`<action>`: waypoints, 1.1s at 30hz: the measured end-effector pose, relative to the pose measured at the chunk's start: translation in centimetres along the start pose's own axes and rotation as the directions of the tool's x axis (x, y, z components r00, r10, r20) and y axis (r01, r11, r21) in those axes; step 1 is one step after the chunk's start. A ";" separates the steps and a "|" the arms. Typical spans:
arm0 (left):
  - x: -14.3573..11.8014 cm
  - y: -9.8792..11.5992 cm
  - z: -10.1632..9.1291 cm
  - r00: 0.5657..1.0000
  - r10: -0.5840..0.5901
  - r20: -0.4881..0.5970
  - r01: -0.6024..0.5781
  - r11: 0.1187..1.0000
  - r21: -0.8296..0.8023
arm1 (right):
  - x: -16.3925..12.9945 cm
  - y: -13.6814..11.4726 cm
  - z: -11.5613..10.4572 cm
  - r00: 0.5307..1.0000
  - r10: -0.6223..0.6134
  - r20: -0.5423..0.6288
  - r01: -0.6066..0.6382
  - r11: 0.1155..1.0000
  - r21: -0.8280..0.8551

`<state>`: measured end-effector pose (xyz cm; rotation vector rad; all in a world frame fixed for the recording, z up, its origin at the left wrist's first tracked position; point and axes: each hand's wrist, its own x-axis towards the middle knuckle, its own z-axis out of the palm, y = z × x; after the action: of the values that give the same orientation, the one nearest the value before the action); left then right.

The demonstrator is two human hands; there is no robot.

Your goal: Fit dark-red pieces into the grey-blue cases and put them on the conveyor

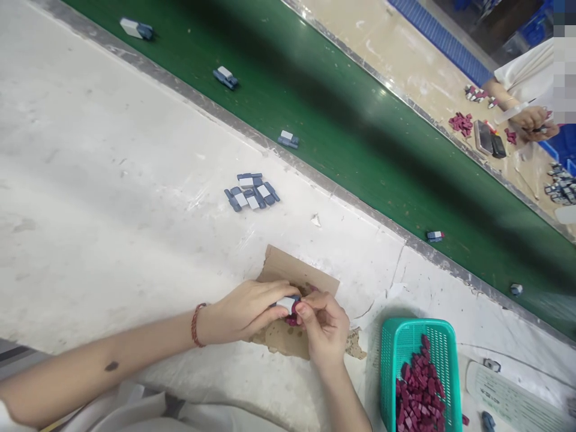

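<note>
head view: lower centre, both hands at one small job. block (285, 305), grey-blue with a white face, is held up over the card, a maroon bit (295, 306) at its right end.

step in hand, as i judge it: working the bit against the block's end. best done with the block kept firm and level in one hand, the bit lined up square before any push, pressure even and straight, fingertips clear of the joint. a skewed push could let so small a bit slip.

grip: left hand (252, 309) closed round the block, thumb low, fingers over the top, barely a block's breadth between. right hand (327, 330) pinched on the bit, thumb and forefinger nearly meeting, other fingers curled. how deep the bit sits is hidden by the fingertips.

lower right: green basket (457, 378), heap of maroon bits (420, 384) inside. just right of it, a clear sheet (508, 393) lying flat.

under the hands: brown card (310, 268), stained, more maroon on it, partly covered.

mid-frame: loose cluster of blocks (252, 193) on the white bench (112, 180).

beyond, upper left to right edge: green belt (351, 132), blocks spaced along it.

upper right, far bench: a co-worker's hands (535, 123), maroon pile (461, 124) near.
</note>
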<state>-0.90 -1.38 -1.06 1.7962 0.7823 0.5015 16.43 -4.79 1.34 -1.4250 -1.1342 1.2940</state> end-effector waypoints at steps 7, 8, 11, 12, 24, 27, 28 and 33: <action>0.1 0.1 0.0 0.998 0.060 -0.001 -0.060 0.996 0.062 | -0.4 -0.1 -0.5 0.994 0.095 0.050 -0.097 0.994 0.047; 0.1 0.2 0.0 0.998 0.068 -0.007 -0.068 0.995 0.076 | -0.5 -0.2 -0.7 0.992 0.112 0.063 -0.116 0.992 0.054; 0.4 0.8 -0.3 0.996 0.090 0.008 -0.090 0.989 0.120 | -0.7 -0.4 -1.1 0.989 0.129 0.074 -0.133 0.990 0.049; 0.5 1.0 -0.5 0.995 0.094 0.025 -0.097 0.986 0.135 | -0.7 -0.5 -1.1 0.990 0.126 0.066 -0.129 0.991 0.046; 11.9 1.7 -5.8 0.980 0.185 0.076 -0.198 0.847 0.493 | -3.9 -2.3 -7.3 0.874 -0.117 -0.471 -0.057 0.939 -0.339; 17.7 -0.2 -7.8 0.980 0.200 -0.027 -0.133 0.743 0.656 | -6.4 -2.7 -12.5 0.814 -0.175 -0.554 -0.211 0.800 -0.562; 19.4 -0.8 -8.3 0.979 0.194 -0.070 -0.091 0.714 0.694 | -7.2 -2.7 -14.0 0.829 -0.167 -0.534 -0.255 0.737 -0.626; 23.8 -2.8 -9.1 0.969 0.134 -0.207 0.069 0.658 0.749 | -10.1 -1.1 -18.3 0.903 -0.047 -0.427 -0.361 0.455 -0.814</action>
<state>8.89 22.28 -1.31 2.5607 1.2656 0.4557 34.16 -14.93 5.73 -2.4891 -1.4822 0.3672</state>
